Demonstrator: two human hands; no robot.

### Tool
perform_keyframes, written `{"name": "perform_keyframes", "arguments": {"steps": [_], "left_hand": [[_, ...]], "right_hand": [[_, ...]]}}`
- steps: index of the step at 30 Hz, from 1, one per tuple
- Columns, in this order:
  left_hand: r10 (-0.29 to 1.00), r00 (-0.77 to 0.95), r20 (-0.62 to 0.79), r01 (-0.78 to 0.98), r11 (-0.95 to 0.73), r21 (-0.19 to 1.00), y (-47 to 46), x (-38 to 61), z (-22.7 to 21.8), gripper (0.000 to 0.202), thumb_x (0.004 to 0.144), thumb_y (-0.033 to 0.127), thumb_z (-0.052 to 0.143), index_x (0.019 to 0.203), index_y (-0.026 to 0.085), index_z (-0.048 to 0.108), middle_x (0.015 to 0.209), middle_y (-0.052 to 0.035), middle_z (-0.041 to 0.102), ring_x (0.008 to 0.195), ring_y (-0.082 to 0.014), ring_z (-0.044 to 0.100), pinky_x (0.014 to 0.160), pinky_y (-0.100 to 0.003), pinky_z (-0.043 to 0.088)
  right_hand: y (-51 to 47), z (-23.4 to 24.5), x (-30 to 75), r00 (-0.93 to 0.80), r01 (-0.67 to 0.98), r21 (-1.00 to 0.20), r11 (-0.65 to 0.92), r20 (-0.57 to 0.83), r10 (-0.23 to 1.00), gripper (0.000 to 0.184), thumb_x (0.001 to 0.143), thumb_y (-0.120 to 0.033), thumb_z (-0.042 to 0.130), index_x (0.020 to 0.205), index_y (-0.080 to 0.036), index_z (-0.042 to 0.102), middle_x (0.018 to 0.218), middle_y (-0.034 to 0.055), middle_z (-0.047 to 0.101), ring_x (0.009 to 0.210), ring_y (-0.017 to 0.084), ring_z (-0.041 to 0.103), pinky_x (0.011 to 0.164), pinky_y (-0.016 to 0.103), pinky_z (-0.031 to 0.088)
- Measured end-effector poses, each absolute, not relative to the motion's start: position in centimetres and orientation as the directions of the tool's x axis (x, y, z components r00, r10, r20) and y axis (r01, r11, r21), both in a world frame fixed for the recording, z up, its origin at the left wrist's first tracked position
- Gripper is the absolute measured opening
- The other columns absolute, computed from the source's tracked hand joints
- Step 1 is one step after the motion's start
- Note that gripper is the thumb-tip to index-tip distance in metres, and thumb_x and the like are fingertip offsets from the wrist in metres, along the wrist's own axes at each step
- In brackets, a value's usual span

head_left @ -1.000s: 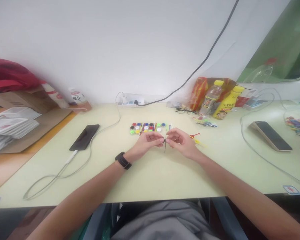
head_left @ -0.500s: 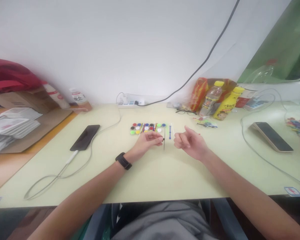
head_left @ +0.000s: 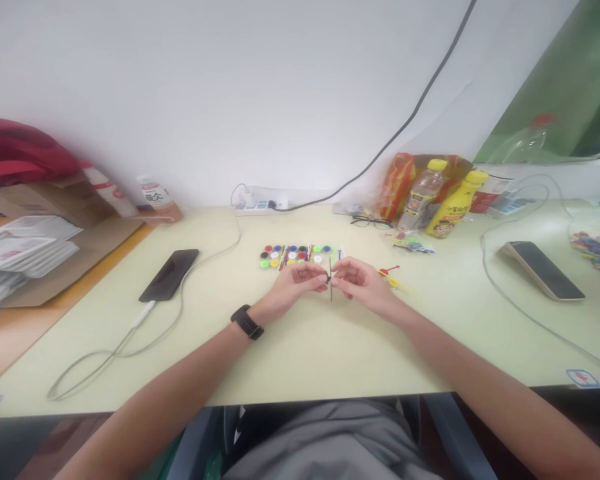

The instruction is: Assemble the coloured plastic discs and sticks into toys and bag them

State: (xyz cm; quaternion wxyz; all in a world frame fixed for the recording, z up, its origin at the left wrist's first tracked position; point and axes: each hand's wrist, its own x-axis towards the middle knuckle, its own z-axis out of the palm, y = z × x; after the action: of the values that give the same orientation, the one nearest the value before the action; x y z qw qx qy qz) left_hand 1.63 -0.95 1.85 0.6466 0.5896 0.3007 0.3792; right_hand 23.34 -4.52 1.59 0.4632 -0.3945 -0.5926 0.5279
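Note:
Between my fingertips stands a thin dark stick-like piece [head_left: 331, 294] with a small black part at its middle, upright in the picture. My left hand [head_left: 297, 285] pinches it from the left, thumb against fingers. From the other side my right hand [head_left: 364, 285] closes thumb and fingers on the same piece; the exact contact is too small to make out. Just beyond the hands lie rows of coloured round caps [head_left: 265, 256] with thin sticks among them. A blue stick [head_left: 339, 255] shows behind my right fingers. Beside that hand are a red arrow-shaped piece [head_left: 393, 269] and a yellow piece [head_left: 392, 283].
A phone [head_left: 170, 275] on a charging cable [head_left: 177, 317] lies left. Eyeglasses [head_left: 372, 221], a small plastic packet [head_left: 411, 243] and bottles [head_left: 453, 205] stand or lie at the back right. Another phone [head_left: 544, 270] leans on the right. A power strip [head_left: 260, 205] runs along the wall.
My right hand has moved left and met the dark piece, its fingers now at it. The red and yellow pieces behind it have come into view. My left hand has barely moved.

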Motion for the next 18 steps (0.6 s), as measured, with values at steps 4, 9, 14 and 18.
{"name": "perform_keyframes", "arguments": {"steps": [4, 9, 14, 18], "left_hand": [[0.845, 0.532, 0.059, -0.133, 0.014, 0.991, -0.9, 1.6, 1.9, 0.038, 0.081, 0.04, 0.088, 0.105, 0.014, 0.074, 0.098, -0.008, 0.074, 0.086, -0.0184, 0.072, 0.086, -0.034, 0.058], [0.849, 0.525, 0.055, -0.136, 0.02, 0.99, -0.9, 1.6, 2.1, 0.037, 0.08, 0.04, 0.088, 0.104, 0.014, 0.075, 0.098, -0.008, 0.075, 0.085, -0.0181, 0.072, 0.086, -0.034, 0.058], [0.864, 0.501, 0.049, -0.126, 0.017, 0.992, -0.9, 1.6, 1.9, 0.04, 0.079, 0.041, 0.089, 0.103, 0.013, 0.075, 0.096, -0.008, 0.075, 0.085, -0.0184, 0.073, 0.087, -0.034, 0.058], [0.88, 0.472, 0.045, -0.132, 0.02, 0.991, -0.9, 1.7, 1.8, 0.041, 0.077, 0.042, 0.09, 0.101, 0.013, 0.074, 0.099, -0.0082, 0.075, 0.083, -0.0182, 0.073, 0.087, -0.035, 0.059]], "right_hand": [[-4.5, 1.6, 23.4, -0.238, 0.025, -0.984, 0.176, 0.166, 0.957, 0.039, 0.085, -0.05, 0.079, 0.108, -0.022, 0.064, 0.088, 0.0023, 0.065, 0.066, 0.013, 0.055, 0.057, 0.027, 0.044], [-4.6, 2.1, 23.3, -0.181, -0.021, -0.984, 0.175, 0.176, 0.968, 0.044, 0.088, -0.051, 0.076, 0.12, -0.024, 0.062, 0.083, -0.0005, 0.061, 0.062, 0.012, 0.049, 0.057, 0.027, 0.042], [-4.7, 2.6, 24.4, -0.342, -0.187, -0.982, 0.039, 0.102, 0.934, 0.043, 0.097, -0.059, 0.059, 0.082, -0.019, 0.069, 0.068, -0.001, 0.047, 0.056, 0.012, 0.038, 0.056, 0.029, 0.035], [-4.9, 3.1, 25.4, -0.656, -0.226, -0.974, -0.006, 0.148, 0.741, 0.069, 0.101, -0.06, 0.049, 0.046, -0.018, 0.049, 0.063, 0.0034, 0.044, 0.06, 0.014, 0.043, 0.062, 0.033, 0.036]]}}
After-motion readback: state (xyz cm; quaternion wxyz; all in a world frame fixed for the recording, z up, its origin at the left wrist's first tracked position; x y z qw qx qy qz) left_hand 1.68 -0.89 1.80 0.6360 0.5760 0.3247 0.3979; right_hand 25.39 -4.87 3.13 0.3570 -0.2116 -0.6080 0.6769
